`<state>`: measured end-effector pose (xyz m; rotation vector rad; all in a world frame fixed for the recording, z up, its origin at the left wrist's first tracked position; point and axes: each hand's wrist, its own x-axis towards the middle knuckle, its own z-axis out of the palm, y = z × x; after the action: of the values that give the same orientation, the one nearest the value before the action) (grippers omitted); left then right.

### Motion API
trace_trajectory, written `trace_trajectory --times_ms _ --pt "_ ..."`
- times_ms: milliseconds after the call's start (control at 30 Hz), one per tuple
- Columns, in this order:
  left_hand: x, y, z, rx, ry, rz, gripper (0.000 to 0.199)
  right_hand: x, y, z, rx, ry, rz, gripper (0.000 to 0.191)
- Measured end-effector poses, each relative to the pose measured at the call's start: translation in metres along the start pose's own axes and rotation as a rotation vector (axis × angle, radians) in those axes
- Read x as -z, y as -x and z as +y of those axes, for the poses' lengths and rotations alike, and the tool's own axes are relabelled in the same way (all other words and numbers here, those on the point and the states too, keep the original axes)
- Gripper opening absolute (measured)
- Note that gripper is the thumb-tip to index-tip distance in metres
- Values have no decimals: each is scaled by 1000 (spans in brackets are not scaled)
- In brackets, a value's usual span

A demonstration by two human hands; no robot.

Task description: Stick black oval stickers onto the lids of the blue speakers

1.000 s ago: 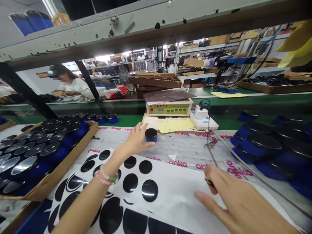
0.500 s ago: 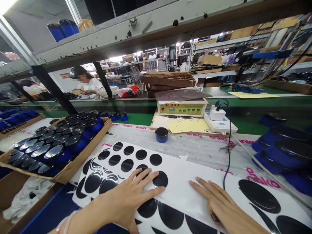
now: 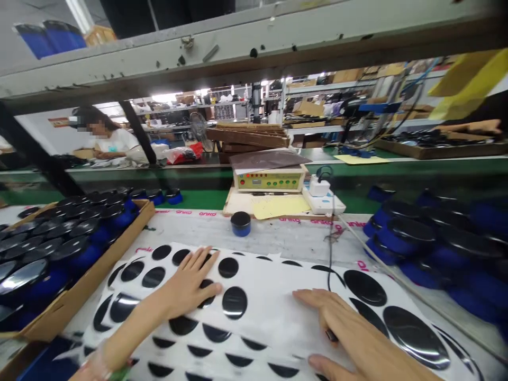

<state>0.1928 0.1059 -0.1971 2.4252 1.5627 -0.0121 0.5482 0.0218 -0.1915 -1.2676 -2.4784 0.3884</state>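
My left hand [image 3: 188, 286] lies flat with fingers spread on a white sheet [image 3: 270, 296] printed with rows of black discs. A black disc [image 3: 235, 302] shows just right of its thumb. My right hand [image 3: 337, 328] rests over the sheet's right part, index finger stretched and thumb apart. A small dark object [image 3: 330, 335] is tucked under its curled fingers; its kind is hidden. More sheets with black ovals [image 3: 365, 287] lie beneath and to the right. Beyond the sheets stands a blue cup-like part with a black top [image 3: 241, 224].
A cardboard tray [image 3: 91, 264] full of blue, black-topped parts sits at left. Similar larger parts [image 3: 410, 233] are piled at right. At the back are a control box [image 3: 270, 181] and a power strip [image 3: 323, 202]; a black cable [image 3: 330, 248] hangs forward. A shelf [image 3: 222, 53] crosses overhead.
My left hand has slid left and away from me over the sheet, its fingers still spread. My right thumb now shows, held apart. The view has shifted right.
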Motion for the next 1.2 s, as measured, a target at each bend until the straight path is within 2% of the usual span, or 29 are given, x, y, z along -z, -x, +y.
trace_trajectory --times_ms 33,100,167,200,267,300,367,433,467,533,567,633,700,733,767,833,900,967,1067,1200 --pt "1 -2 -3 27 -22 -37 73 5 5 3 -39 -14 88 21" --pt "11 -10 1 64 -55 -76 69 13 17 9 -140 -52 256 25" --pt "27 -27 28 7 -24 2 58 15 30 13 -243 -113 391 34" --pt "34 -41 51 -86 37 76 52 14 35 13 -285 -152 439 37" --pt "42 -79 112 -343 256 196 40 8 37 10 -337 -228 504 41" --pt "41 -102 147 -461 395 229 39 5 35 7 -351 -253 520 40" --pt "29 -149 215 -636 700 204 47 0 27 0 -340 -284 531 36" --pt "9 -189 270 -654 788 166 69 -2 20 -3 -292 -300 556 32" --pt "1 -204 290 -648 834 144 75 -2 19 -2 -264 -300 585 32" --pt "-10 -220 313 -604 918 107 76 2 21 2 -255 -285 667 36" --pt "-11 -221 315 -578 974 91 73 5 25 5 -293 -268 715 38" --pt "-4 -211 305 -529 1095 45 64 15 34 10 -423 -240 816 39" --pt "11 -189 281 -499 1207 -44 55 27 39 12 -556 -229 890 33" --pt "18 -174 267 -473 1298 -131 51 33 39 12 -584 -228 898 31" --pt "25 -159 252 -429 1413 -235 49 38 37 10 -579 -226 883 30" --pt "35 -129 224 -295 1680 -437 47 45 26 5 -472 -218 809 31" --pt "38 -104 204 -182 1872 -530 46 48 11 -2 -320 -212 734 33" --pt "36 -86 190 -157 1918 -500 44 47 -4 -10 -219 -219 683 33" --pt "29 -73 175 -202 1916 -428 46 44 -16 -19 -165 -235 615 31" --pt "27 -65 161 -274 1771 -350 61 45 -18 -25 -121 -182 538 29"
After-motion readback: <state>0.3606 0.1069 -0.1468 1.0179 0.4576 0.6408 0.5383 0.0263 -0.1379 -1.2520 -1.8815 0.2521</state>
